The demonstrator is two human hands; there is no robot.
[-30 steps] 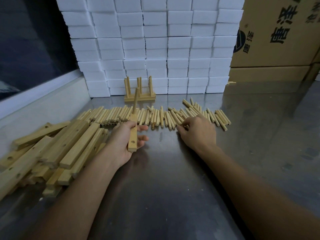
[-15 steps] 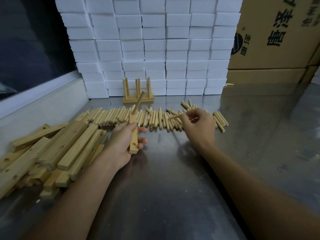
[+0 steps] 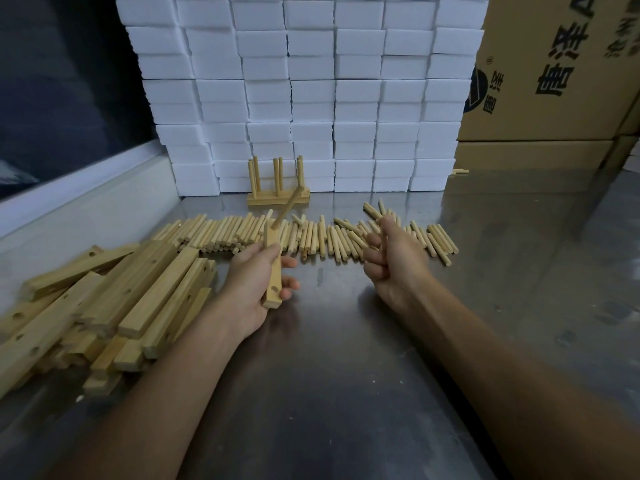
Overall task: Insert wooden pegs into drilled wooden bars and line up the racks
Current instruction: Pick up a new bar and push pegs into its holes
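My left hand (image 3: 254, 284) grips a drilled wooden bar (image 3: 273, 268) held on end above the metal table (image 3: 346, 375). One peg (image 3: 287, 209) sticks out of the bar's far end, leaning right. An empty hole shows near the bar's near end. My right hand (image 3: 394, 258) is curled round a loose peg (image 3: 383, 223), raised just in front of the row of loose pegs (image 3: 242, 233). A finished rack (image 3: 278, 188) with upright pegs stands at the back.
A heap of drilled bars (image 3: 104, 306) lies at the left. Stacked white foam blocks (image 3: 311, 91) form a wall behind the rack. Cardboard boxes (image 3: 554, 81) stand at the back right. A raised ledge (image 3: 86, 195) runs along the left edge.
My right hand picked a peg from the row and drew it back toward me, closing round it. My left hand tilted the bar, so its peg now leans right.
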